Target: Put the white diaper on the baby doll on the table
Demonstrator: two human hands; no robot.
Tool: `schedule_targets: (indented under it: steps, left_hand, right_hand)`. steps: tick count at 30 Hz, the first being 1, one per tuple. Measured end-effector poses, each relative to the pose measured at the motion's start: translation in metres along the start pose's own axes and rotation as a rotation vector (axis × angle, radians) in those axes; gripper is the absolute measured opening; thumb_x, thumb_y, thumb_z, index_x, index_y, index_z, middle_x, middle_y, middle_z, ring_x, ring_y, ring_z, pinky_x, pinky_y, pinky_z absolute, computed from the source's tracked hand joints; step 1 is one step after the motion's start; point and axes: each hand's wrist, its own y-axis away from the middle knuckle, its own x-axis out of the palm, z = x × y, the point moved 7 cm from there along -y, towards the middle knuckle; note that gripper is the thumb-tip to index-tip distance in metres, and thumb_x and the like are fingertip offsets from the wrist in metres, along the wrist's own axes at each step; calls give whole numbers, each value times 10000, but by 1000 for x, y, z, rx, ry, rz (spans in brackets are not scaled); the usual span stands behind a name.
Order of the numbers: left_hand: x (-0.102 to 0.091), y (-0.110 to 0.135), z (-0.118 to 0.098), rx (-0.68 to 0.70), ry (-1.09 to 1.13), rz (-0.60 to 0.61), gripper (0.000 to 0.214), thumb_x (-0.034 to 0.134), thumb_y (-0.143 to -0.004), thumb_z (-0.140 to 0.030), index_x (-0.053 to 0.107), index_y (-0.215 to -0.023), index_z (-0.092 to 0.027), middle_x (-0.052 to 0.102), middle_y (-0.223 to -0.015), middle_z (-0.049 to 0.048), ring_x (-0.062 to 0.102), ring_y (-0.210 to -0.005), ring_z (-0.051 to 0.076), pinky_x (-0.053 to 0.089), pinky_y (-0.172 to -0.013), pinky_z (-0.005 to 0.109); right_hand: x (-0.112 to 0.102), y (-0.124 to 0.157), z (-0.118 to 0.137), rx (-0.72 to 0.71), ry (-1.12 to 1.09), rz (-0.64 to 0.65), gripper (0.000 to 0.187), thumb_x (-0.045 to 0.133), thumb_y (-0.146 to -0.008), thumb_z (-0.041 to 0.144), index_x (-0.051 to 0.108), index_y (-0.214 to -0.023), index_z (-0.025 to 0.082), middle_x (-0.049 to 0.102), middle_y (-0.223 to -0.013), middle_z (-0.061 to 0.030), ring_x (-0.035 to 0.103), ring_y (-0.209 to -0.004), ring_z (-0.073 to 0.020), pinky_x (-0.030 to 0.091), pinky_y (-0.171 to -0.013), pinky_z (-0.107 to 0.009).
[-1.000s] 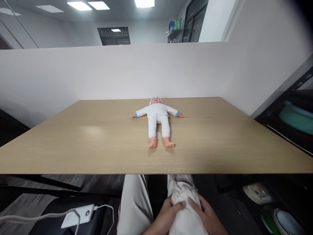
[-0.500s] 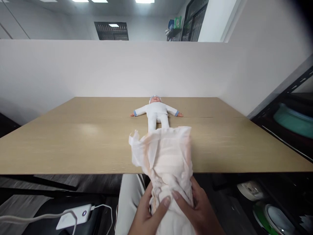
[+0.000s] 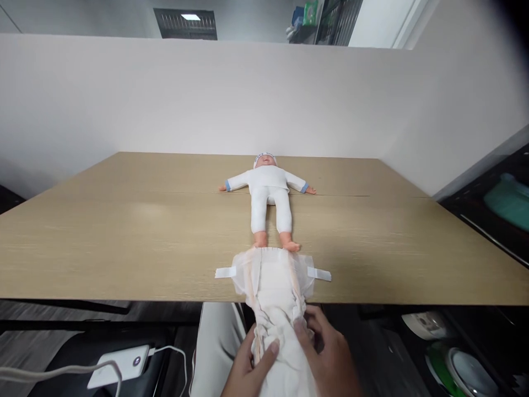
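An unfolded white diaper (image 3: 276, 281) hangs over the table's front edge, its far end near the feet of a baby doll (image 3: 270, 182). Two white side tabs stick out left and right at that far end. My left hand (image 3: 253, 364) grips the diaper's left edge with the thumb on top. On the opposite edge, my right hand (image 3: 328, 353) pinches the diaper between thumb and fingers. The doll lies on its back in white clothes with blue cuffs and a patterned cap, arms spread.
The wooden table (image 3: 124, 237) meets a white partition wall (image 3: 231, 99). At lower left, a white power bank (image 3: 119, 366) with a cable sits on a black seat (image 3: 61, 358). Dark shelving with bowls (image 3: 471, 369) stands at lower right.
The diaper's far end has come down and flattened, with both side tabs now spread outward. The doll's feet have come into view. My head view has tilted downward.
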Motion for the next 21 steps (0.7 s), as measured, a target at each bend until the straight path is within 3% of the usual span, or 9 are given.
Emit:
schedule_targets:
  steps: [3,5,8,10,13,15,19,21]
  left_hand:
    - [-3,0,2,15,-105,-2,702,827,-736,-671,725,-1243,-197,732,-1310,152,569,-1384,383,386,-1229,504]
    - [-6,1,-2,62,-237,4,706,756,-788,-709,708,-1270,-195,722,-1330,148,593,-1357,370,435,-1197,482]
    - [-13,1,-13,200,-547,-9,636,664,-871,-693,689,-1283,-209,704,-1362,131,607,-1328,346,478,-1156,446]
    - [-16,1,-19,307,-781,2,536,622,-917,-642,699,-1239,-220,718,-1332,122,636,-1260,334,501,-1118,439]
    - [-12,2,-31,421,-1104,101,409,557,-969,-555,706,-1133,-211,760,-1147,135,683,-1034,320,554,-954,440]
    - [-9,5,-47,415,-1281,167,342,551,-981,-501,691,-1054,-198,751,-1023,132,670,-923,307,548,-845,423]
    - [-4,8,-110,370,-1347,352,212,561,-1017,-419,663,-1050,-236,721,-1041,63,652,-957,250,514,-863,353]
    - [1,-2,-151,481,-1300,465,173,550,-1035,-376,656,-1096,-255,702,-1112,49,636,-1054,234,501,-954,345]
  right_hand:
    - [-29,-7,16,-184,177,-338,359,690,-894,560,612,-1119,291,729,-993,-91,672,-832,-303,585,-757,-467]
    - [-32,-14,41,-367,250,-405,332,681,-931,449,604,-1199,269,709,-1137,-107,665,-1018,-314,571,-887,-509]
    - [-10,-33,84,-575,315,-177,382,615,-984,293,573,-1362,260,641,-1380,-98,552,-1332,-291,490,-1105,-520]
    - [12,-45,104,-633,354,21,474,596,-1005,318,518,-1471,270,549,-1530,-80,443,-1461,-278,431,-1191,-518]
    - [39,-59,112,-651,438,211,572,542,-1044,435,413,-1586,307,397,-1668,-49,331,-1549,-279,356,-1252,-553]
    - [48,-64,105,-642,491,265,575,476,-1071,456,358,-1620,332,322,-1706,-33,292,-1572,-274,323,-1266,-572]
    - [50,-64,90,-648,552,263,588,448,-1081,428,295,-1645,362,231,-1735,-9,248,-1591,-278,295,-1272,-582]
    - [48,-63,86,-656,565,252,584,454,-1078,425,304,-1641,371,242,-1732,2,256,-1587,-278,298,-1270,-573]
